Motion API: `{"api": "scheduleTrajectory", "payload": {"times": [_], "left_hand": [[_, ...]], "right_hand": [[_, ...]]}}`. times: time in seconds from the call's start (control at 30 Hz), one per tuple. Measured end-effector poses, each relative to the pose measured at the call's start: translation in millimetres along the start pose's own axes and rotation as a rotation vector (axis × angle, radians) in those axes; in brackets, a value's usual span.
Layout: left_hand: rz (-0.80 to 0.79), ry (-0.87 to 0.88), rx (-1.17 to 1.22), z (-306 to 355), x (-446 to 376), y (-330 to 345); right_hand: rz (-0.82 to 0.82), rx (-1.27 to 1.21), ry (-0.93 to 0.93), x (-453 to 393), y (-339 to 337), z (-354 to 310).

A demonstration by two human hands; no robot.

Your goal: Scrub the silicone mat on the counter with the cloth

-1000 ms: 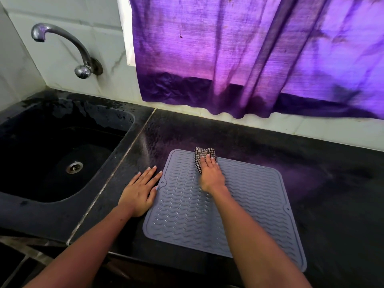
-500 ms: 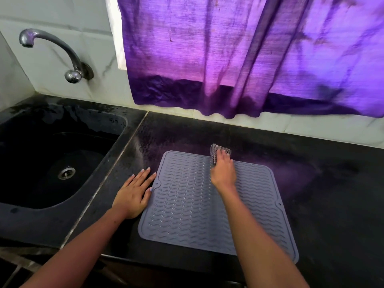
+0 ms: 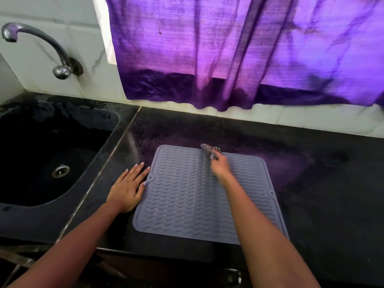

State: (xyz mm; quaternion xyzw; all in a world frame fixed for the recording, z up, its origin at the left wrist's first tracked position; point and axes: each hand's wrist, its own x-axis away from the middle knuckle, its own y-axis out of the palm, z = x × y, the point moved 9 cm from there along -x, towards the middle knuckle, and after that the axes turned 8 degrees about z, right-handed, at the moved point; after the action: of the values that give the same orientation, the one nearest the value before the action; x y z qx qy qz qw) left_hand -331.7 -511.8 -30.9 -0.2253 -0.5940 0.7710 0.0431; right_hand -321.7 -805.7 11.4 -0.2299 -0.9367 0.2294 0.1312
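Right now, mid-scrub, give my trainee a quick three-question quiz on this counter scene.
1. True or false: the left hand lies flat on the counter at the left edge of the silicone mat.
2. Where on the mat is the cloth? A) near edge B) far edge C) left corner nearest the person
3. Fill in: the cloth is held by the ___ hand.

Key: 1 true; 2 B; 3 right: the right hand grips it, though motion blur hides the finger detail.
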Motion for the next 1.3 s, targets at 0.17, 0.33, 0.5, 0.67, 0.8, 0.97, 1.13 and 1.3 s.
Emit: {"api": "scheduleTrajectory", "payload": {"times": [0.17, 0.33, 0.5, 0.67, 0.8, 0.97, 1.13, 1.3], "left_hand": [[-0.005, -0.003, 0.005, 1, 0, 0], [-0.003, -0.006, 0.029, -1, 0, 0], [-0.010, -0.007, 0.030, -1, 0, 0], [-0.009, -0.008, 0.024, 0, 0, -1], [-0.016, -0.016, 0.032, -1, 0, 1], [-0.024, -0.018, 0.046, -1, 0, 1], [-0.018, -0.019, 0.050, -3, 0, 1], [-0.003, -0.020, 0.069, -2, 0, -2]], "right_hand": [[0.349, -0.066, 0.038, -2, -55, -12], [0.256, 0.536, -0.356, 6, -39, -18], [0.023, 0.892, -0.390, 14, -9, 18], [-0.063, 0.865, -0.349, 9, -8, 17], [-0.130, 0.615, -0.234, 2, -13, 21], [0.066, -0.062, 0.143, -5, -46, 17], [0.420, -0.074, 0.112, -7, -95, 13], [0.278, 0.628, -0.254, -7, -79, 24]]}}
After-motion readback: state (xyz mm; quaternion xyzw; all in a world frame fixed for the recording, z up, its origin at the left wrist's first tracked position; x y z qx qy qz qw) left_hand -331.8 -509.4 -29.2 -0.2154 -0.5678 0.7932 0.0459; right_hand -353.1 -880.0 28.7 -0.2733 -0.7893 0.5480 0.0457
